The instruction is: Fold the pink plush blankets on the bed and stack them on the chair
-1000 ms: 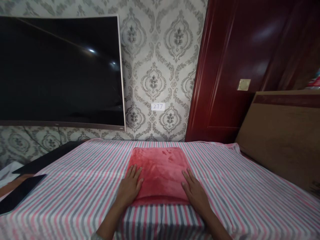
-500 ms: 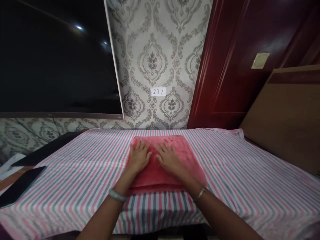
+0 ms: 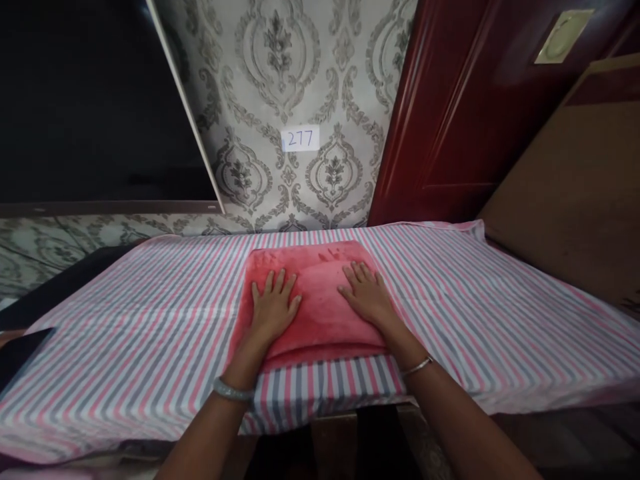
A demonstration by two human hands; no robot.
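A folded red plush cloth (image 3: pixel 320 300) lies flat near the middle of the striped tablecloth (image 3: pixel 175 320), with a fold showing along its near edge. My left hand (image 3: pixel 273 303) rests palm down on its left part, fingers spread. On the right part lies my right hand (image 3: pixel 367 293), also flat with the fingers apart. Neither hand grips the cloth. Darker finger marks show in the pile near the far edge.
Behind the table, a patterned wall carries a paper label (image 3: pixel 301 139) reading 277. A large dark screen (image 3: pixel 95 107) hangs at the left. At the right are a dark red door (image 3: pixel 460 120) and a big cardboard box (image 3: pixel 575 173). A dark flat object (image 3: pixel 23 353) lies at the left edge.
My right hand has slid rightward across the cloth, so the hands are farther apart. A lighter smoothed patch shows between them. The camera view has tilted down and come closer.
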